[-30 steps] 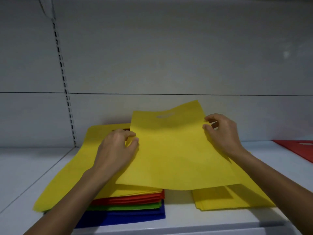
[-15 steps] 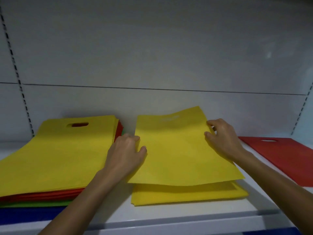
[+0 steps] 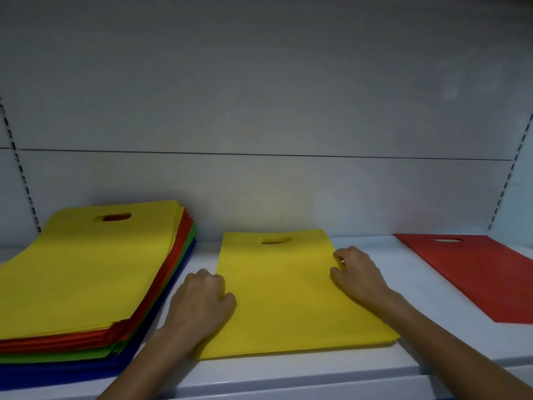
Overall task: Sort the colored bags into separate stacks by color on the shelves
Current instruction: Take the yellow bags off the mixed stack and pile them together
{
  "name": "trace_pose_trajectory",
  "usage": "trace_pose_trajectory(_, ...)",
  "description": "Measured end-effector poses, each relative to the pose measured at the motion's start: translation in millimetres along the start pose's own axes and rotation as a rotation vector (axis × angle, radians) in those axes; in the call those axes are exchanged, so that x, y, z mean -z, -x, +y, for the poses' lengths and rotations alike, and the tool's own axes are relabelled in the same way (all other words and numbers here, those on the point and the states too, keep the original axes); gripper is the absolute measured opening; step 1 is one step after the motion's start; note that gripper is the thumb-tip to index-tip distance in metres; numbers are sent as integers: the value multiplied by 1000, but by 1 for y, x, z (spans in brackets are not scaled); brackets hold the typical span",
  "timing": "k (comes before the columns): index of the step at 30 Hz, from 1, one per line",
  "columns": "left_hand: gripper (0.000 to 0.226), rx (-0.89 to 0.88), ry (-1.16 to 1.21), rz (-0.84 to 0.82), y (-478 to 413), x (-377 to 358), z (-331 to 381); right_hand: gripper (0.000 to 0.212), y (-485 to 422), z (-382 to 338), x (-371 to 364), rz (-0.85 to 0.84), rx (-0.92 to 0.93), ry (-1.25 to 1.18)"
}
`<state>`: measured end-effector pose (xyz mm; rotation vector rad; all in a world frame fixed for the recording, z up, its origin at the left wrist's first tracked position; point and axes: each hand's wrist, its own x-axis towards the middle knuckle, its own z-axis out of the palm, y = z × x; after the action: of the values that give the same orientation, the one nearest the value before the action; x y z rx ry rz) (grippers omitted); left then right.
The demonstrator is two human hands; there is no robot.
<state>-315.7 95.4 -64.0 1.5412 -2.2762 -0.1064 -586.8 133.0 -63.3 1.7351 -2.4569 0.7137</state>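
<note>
The yellow bag point(image 3: 282, 298) lies flat at the centre of the shelf point(image 3: 288, 373). Its long axis runs front to back, and the handle cutout points toward the back panel point(image 3: 259, 111). The left hand point(image 3: 202, 304) grips the bag's left edge, fingers curled and thumb on top. The right hand point(image 3: 359, 277) pinches the right edge with curled fingers. A mixed stack point(image 3: 86, 269) lies to the left, and 1 red bag point(image 3: 476, 272) to the right.

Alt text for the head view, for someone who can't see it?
Left hand and right hand hold the side edges of a yellow bag laid flat on the shelf. A mixed pile, yellow over red, green, blue, sits left; a red bag lies right.
</note>
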Motion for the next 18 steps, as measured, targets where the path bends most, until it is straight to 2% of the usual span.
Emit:
trace_pose_trajectory(6,30,-1,39,-21,3,-3,-2,24,2,1,-5,0,-22,-36)
trace_pose_trajectory(11,39,-13,21,-16,2,0,-1,30,2,4,2,1,-28,-82)
trace_pose_trajectory(18,46,-66,39,92,-5,30,-3,32,-14,-31,29,168,54,-122)
